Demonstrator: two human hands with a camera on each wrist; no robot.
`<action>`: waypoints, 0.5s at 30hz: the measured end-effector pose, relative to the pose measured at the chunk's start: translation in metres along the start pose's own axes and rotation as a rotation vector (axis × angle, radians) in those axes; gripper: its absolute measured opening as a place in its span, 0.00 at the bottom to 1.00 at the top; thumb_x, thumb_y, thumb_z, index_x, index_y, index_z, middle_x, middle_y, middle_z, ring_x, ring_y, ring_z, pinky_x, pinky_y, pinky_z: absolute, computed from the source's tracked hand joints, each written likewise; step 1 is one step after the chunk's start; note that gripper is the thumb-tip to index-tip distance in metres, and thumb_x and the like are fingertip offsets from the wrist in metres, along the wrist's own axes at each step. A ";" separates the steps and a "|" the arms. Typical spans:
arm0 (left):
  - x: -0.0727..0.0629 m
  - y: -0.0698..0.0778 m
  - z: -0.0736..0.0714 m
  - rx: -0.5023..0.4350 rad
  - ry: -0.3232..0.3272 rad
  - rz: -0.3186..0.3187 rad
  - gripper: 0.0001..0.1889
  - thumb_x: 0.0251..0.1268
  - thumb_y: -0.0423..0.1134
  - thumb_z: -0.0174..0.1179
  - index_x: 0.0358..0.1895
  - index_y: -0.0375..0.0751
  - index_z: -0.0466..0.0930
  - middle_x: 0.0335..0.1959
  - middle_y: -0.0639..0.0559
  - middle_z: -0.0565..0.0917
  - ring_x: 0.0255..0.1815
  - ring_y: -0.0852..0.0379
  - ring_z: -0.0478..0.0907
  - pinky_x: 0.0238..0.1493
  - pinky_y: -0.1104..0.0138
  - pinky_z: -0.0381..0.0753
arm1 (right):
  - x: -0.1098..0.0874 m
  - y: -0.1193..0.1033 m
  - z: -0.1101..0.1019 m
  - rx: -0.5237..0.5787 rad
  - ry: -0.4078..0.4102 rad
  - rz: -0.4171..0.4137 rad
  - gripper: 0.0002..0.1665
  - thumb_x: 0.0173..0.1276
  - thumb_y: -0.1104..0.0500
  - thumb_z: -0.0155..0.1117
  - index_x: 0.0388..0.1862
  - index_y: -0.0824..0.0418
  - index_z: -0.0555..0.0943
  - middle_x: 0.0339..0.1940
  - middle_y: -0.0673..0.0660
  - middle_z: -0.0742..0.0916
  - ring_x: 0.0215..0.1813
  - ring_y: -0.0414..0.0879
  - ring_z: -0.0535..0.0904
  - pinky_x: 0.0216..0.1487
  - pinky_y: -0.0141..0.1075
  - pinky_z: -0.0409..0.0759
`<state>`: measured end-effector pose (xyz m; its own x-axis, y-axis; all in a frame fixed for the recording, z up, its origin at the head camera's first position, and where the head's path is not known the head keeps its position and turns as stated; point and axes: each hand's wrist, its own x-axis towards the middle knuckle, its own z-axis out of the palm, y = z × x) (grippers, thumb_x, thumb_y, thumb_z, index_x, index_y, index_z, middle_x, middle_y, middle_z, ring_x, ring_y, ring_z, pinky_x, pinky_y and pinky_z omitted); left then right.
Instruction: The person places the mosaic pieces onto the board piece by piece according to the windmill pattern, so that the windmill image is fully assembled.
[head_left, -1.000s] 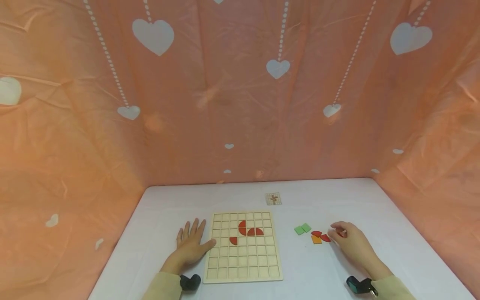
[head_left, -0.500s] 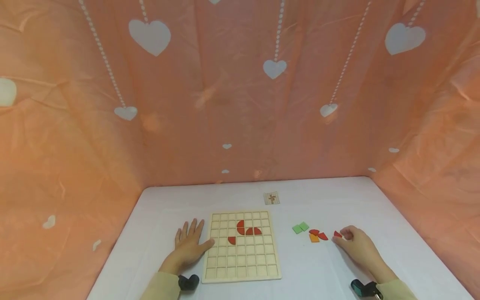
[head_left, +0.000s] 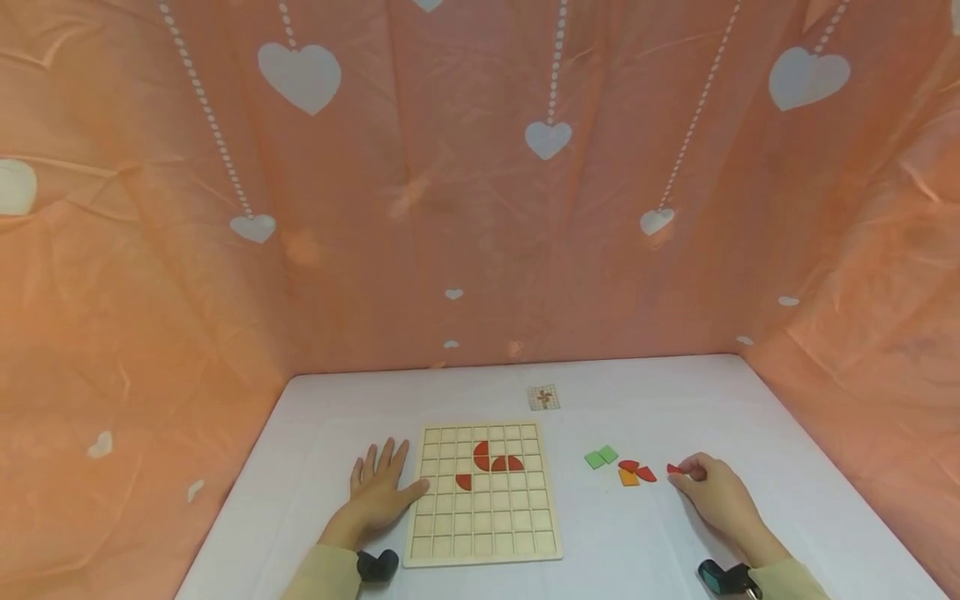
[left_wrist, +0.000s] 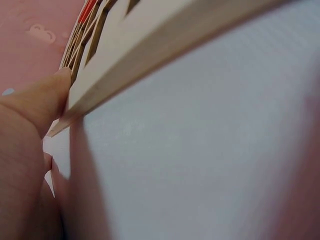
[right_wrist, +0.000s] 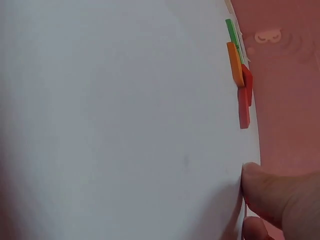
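My left hand (head_left: 378, 496) lies flat with spread fingers, its thumb resting on the left rim of a wooden grid board (head_left: 483, 562). Several red quarter-circle tiles (head_left: 465, 482) sit in cells of the board's upper half. At the right, my right hand (head_left: 716, 496) pinches a red tile (head_left: 673, 468) between thumb and fingers, close over the table; in the right wrist view the thumb (right_wrist: 265, 187) hides that tile. Just left of this hand lie two loose red tiles (head_left: 646, 474) against an orange tile (head_left: 628, 477).
Two green square tiles (head_left: 595, 459) lie between the board and the orange tile. Behind the board is a small card (head_left: 543, 397) printed with a grid and a brown pattern. White cloth covers the table (head_left: 337, 408), and an orange curtain (head_left: 487, 250) with hearts encloses it.
The right hand has drawn a red tile slightly right, away from the other red tiles, and turned it between the fingers. The left hand stays on the board's edge.
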<state>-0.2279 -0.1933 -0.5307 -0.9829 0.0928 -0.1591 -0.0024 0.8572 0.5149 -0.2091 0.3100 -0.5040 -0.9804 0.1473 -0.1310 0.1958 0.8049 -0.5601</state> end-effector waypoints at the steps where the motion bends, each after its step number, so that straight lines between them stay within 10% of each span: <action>1: 0.000 0.000 0.000 -0.002 -0.002 0.001 0.47 0.65 0.64 0.54 0.77 0.38 0.47 0.78 0.35 0.41 0.76 0.35 0.27 0.69 0.44 0.20 | 0.000 0.000 0.001 0.003 0.000 -0.003 0.22 0.67 0.51 0.66 0.47 0.68 0.77 0.40 0.63 0.82 0.43 0.57 0.75 0.49 0.58 0.76; 15: -0.003 0.004 -0.005 -0.024 -0.015 0.000 0.46 0.66 0.62 0.54 0.77 0.38 0.47 0.77 0.35 0.40 0.76 0.34 0.26 0.69 0.43 0.19 | -0.004 -0.001 0.008 0.075 0.049 -0.048 0.17 0.69 0.60 0.61 0.50 0.69 0.72 0.34 0.57 0.79 0.37 0.50 0.73 0.36 0.41 0.75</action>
<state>-0.2262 -0.1930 -0.5242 -0.9800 0.1003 -0.1719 -0.0073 0.8451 0.5346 -0.2049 0.3035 -0.5092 -0.9882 0.1389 -0.0638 0.1481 0.7668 -0.6245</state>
